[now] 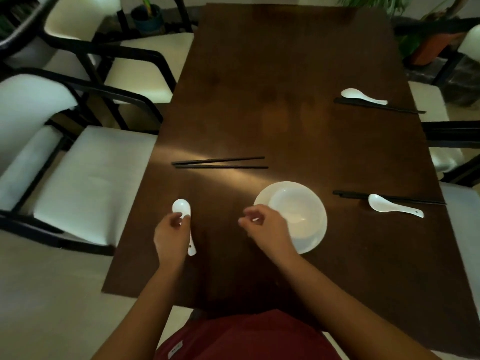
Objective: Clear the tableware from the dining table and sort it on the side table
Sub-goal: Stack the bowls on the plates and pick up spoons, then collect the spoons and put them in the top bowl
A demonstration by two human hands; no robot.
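On the dark wooden dining table (285, 87) my left hand (170, 236) is closed around the handle of a white ceramic spoon (181, 207), whose bowl points away from me. My right hand (265, 227) hovers with curled fingers at the left rim of a white bowl stacked on a white plate (296, 216); it holds nothing that I can see. A pair of black chopsticks (220, 162) lies loose beyond my hands. Two more white spoons (363, 96) (394, 206) each rest beside black chopsticks (376, 106) (389, 197) along the right edge.
White-cushioned chairs with black frames (85, 172) stand along the left side, and more chair parts (457, 141) on the right. Potted plants (148, 16) sit on the floor past the far end. The side table is out of view.
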